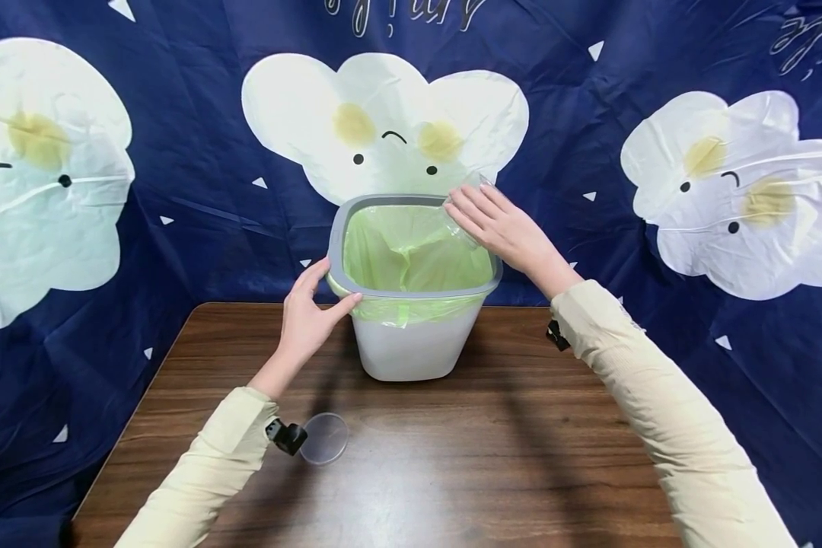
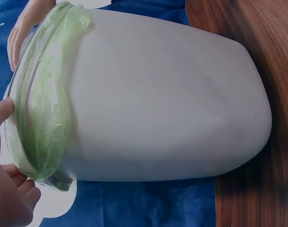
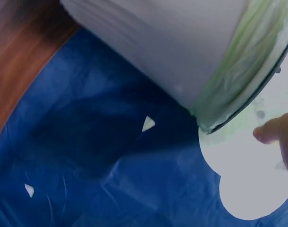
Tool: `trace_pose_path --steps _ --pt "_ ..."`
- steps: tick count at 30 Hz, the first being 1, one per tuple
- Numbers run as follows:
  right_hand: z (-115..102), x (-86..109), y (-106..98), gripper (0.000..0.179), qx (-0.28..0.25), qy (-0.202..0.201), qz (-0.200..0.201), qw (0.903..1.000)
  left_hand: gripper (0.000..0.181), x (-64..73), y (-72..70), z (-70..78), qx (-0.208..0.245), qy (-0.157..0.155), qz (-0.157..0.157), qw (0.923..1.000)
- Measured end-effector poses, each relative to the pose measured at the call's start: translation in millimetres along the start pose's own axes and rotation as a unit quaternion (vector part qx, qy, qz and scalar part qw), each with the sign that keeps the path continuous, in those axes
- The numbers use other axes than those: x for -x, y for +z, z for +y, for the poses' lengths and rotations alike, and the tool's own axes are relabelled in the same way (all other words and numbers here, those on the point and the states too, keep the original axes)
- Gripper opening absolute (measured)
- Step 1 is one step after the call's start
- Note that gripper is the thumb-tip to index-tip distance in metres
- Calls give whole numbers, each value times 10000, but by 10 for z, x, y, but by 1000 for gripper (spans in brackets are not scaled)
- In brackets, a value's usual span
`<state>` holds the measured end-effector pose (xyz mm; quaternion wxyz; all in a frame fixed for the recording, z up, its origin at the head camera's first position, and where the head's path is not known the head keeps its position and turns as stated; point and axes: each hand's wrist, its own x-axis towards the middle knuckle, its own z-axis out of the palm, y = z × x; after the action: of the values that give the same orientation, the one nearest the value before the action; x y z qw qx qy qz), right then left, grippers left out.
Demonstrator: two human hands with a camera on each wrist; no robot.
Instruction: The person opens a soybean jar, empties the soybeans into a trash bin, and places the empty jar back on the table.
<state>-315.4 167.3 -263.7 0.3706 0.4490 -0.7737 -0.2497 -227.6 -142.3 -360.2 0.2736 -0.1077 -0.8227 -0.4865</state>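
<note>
A white trash bin (image 1: pixel 411 350) with a grey rim stands upright on the table, lined with a green trash bag (image 1: pixel 377 243) folded over its edge. At the bin's left front corner my left hand (image 1: pixel 308 312) grips the rim, thumb in front and fingers on the side. My right hand (image 1: pixel 496 228) is over the bin's right back edge. It holds a clear plastic container (image 1: pixel 457 230), mostly hidden behind the fingers. In the right wrist view the thumb (image 3: pixel 271 130) shows beside the rim. A clear round lid (image 1: pixel 325 439) lies on the table near my left wrist.
The brown wooden table (image 1: pixel 452 472) reaches back to a dark blue cloth (image 1: pixel 199 228) with white cloud prints, which hangs close behind the bin and along both sides.
</note>
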Motion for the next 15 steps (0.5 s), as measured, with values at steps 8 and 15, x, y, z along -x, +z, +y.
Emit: trace_pose_path --steps 8,15 --pt "3 29 32 70 -2306 1424 957 9578 69 0 4 3 3 -18 -8 10000" --pt "-31 164 -146 94 -4074 2909 1421 8540 68 4 1 5 35 -14 33 10000"
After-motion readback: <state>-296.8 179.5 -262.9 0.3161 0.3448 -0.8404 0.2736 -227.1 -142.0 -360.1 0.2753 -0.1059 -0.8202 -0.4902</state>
